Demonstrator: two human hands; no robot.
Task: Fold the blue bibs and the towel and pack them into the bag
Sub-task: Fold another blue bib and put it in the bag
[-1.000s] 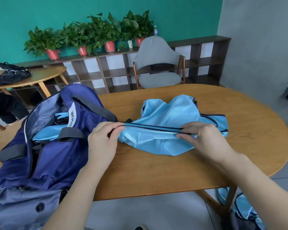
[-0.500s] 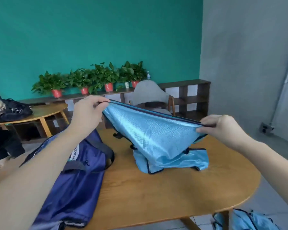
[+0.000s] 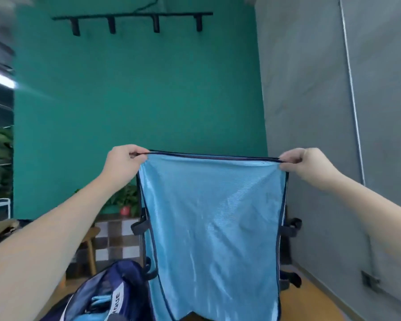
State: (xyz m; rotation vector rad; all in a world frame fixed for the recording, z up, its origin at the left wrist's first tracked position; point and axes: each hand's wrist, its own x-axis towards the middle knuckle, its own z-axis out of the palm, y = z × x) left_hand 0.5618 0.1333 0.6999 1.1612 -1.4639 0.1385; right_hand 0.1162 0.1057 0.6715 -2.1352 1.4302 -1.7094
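A light blue mesh bib point(image 3: 213, 218) with dark navy trim hangs spread out in the air in front of me. My left hand point(image 3: 123, 164) pinches its top left corner and my right hand point(image 3: 303, 163) pinches its top right corner, stretching the top edge level. Dark side straps stick out from both edges. Below it at the bottom left stands the navy bag point(image 3: 116, 290), open, with light blue fabric inside. The towel is not in view.
The wooden table point(image 3: 310, 302) shows only at the bottom right, mostly hidden by the bib. A potted plant point(image 3: 125, 202) and a low shelf stand behind at the teal wall. A grey wall runs along the right.
Both hands have lifted the bib off the table and raised it high, so it now hangs full length. The view has tilted upward.
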